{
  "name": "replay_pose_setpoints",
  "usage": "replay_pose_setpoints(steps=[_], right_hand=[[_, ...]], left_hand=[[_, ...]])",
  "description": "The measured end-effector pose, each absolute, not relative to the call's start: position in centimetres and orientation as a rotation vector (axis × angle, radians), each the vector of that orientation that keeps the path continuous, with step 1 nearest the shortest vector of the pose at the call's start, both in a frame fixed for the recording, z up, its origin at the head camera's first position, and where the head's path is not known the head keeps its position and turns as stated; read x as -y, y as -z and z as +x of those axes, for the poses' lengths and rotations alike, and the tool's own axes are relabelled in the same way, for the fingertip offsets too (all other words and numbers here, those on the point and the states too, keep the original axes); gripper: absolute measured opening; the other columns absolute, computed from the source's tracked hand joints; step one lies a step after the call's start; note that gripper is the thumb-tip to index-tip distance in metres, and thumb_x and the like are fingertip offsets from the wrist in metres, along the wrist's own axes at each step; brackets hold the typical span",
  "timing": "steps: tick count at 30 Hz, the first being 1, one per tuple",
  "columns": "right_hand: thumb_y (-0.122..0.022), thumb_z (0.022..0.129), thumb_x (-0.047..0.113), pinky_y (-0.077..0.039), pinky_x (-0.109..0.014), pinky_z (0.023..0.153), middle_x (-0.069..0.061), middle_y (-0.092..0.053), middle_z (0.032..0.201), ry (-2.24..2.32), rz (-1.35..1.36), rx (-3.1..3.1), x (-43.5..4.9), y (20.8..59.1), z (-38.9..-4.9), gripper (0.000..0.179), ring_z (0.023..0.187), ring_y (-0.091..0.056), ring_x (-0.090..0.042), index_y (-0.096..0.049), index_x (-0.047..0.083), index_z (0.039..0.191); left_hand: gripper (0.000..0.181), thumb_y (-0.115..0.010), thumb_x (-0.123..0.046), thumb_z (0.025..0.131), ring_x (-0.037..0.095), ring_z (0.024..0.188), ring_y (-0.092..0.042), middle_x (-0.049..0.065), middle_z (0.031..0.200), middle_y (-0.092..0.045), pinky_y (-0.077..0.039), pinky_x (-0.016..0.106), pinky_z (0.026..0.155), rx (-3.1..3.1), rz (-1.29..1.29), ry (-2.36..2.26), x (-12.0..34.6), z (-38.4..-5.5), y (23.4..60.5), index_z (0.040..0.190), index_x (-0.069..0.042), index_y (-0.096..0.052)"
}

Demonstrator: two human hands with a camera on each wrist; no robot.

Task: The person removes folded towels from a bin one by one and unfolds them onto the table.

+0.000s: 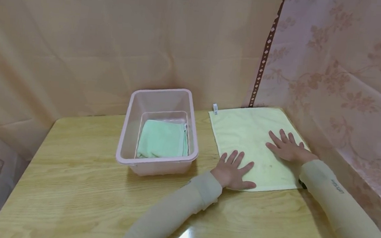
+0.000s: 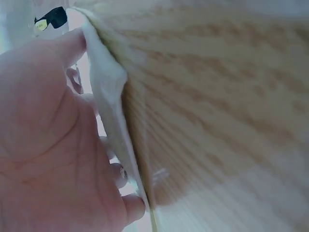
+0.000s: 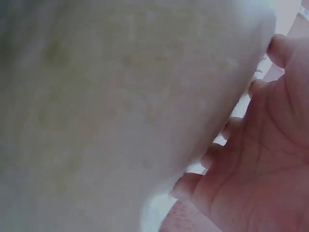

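Fingers straight and spread, the left hand (image 1: 233, 171) and right hand (image 1: 289, 147) lie on the yellow cloth (image 1: 243, 132), which is flat to the right of the pink bin (image 1: 155, 162). The left hand, nearer the bin, hides the cloth's near-left corner; the right hand, farther from the bin, covers part of its right edge. A small dark item (image 1: 302, 184) under the right cuff is mostly hidden. Both wrist views show the palms, unseen from the head; the left one also shows the cloth's edge bulging, while the right is blurred. Roughly square, the cloth has no clear long axis; its white tag (image 1: 215, 108) points away from the person, right of the bin's far rim.
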State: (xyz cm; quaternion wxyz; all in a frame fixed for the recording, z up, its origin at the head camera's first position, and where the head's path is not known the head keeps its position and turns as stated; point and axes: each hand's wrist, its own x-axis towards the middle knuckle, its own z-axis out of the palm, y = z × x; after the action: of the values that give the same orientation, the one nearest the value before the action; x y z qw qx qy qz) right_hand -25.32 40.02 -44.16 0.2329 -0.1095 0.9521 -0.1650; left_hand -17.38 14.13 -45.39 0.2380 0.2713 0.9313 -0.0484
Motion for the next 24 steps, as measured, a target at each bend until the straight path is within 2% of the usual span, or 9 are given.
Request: replay_pose_setpoints(steps=[10,17,24], right_hand=[[-0.024,0.105,0.064,0.011,-0.083,0.101,-0.034,0.015,0.160,0.440,-0.291,-2.655,-40.2,44.2,-25.5,0.081,0.139,0.018,-0.064,-0.001,0.013,0.163],[-0.026,0.105,0.063,0.010,-0.084,0.101,-0.036,0.014,0.160,0.457,-0.311,-2.674,-40.5,44.5,-25.7,0.080,0.140,0.017,-0.064,-0.004,0.012,0.163],[-0.025,0.107,0.059,0.012,-0.082,0.101,-0.039,0.011,0.159,0.538,-0.318,-2.689,-40.3,44.0,-25.9,0.079,0.139,0.018,-0.065,-0.009,0.005,0.162]], left_hand=[[0.073,-0.016,-0.083,0.093,0.017,0.154,0.010,-0.007,0.169,0.009,-0.006,0.044,0.124,-2.577,0.770,0.160,-14.2,-17.2,44.6,0.157,-0.053,0.004],[0.073,-0.023,-0.079,0.096,0.019,0.155,0.000,-0.003,0.170,-0.002,-0.010,0.043,0.124,-2.629,0.805,0.098,-13.6,-16.3,43.1,0.160,-0.047,-0.009],[0.069,-0.019,-0.076,0.098,0.018,0.155,0.001,-0.006,0.170,-0.003,-0.012,0.042,0.124,-2.692,0.816,0.177,-13.1,-15.9,42.3,0.160,-0.048,-0.006]])
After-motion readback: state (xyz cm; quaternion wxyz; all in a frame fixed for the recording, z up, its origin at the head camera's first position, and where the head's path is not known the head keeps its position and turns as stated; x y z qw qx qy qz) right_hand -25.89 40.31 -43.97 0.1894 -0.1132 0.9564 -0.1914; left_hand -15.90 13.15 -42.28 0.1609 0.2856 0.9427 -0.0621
